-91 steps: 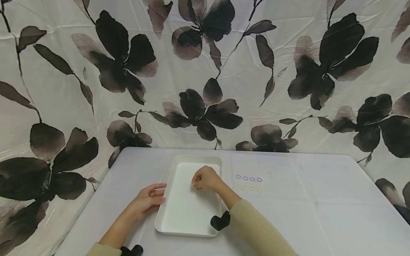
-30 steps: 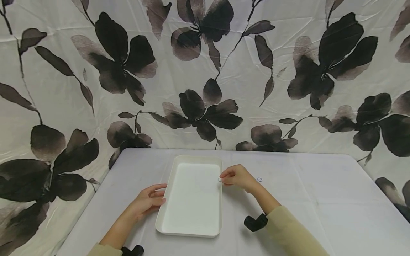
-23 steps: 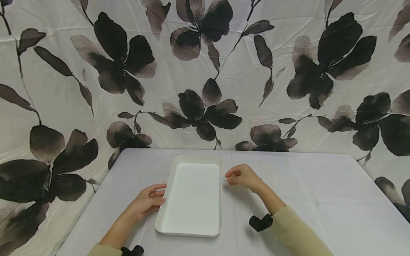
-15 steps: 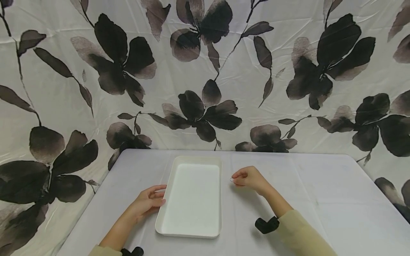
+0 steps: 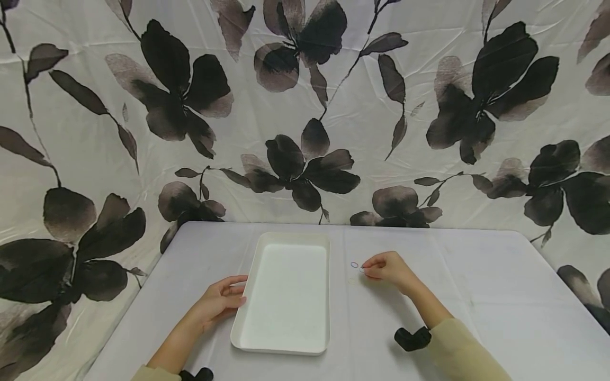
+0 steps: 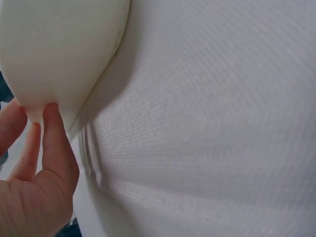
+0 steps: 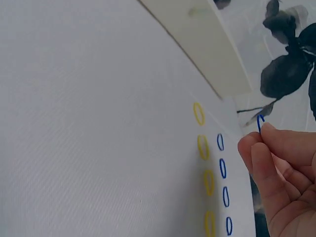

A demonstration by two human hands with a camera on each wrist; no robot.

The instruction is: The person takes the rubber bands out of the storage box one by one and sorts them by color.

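Observation:
In the head view, my right hand is over the table, right of a white rectangular tray. Thumb and fingertips pinch a small thin blue ring, seen clearly in the right wrist view. Several blue rings lie in a row on the cloth beside that hand, with a row of yellow rings alongside; in the head view the hand hides most of them. My left hand rests at the tray's left side. Its extended fingertips touch the outer wall of the tray, as the left wrist view shows.
A white cloth covers the table, with light creases in it. Behind the far edge hangs a pale curtain printed with dark flowers. Black straps with a mount sit on both wrists.
My right hand has moved right, from over the tray to the rows of rings, with a ring pinched throughout. The left hand and the tray have stayed in place.

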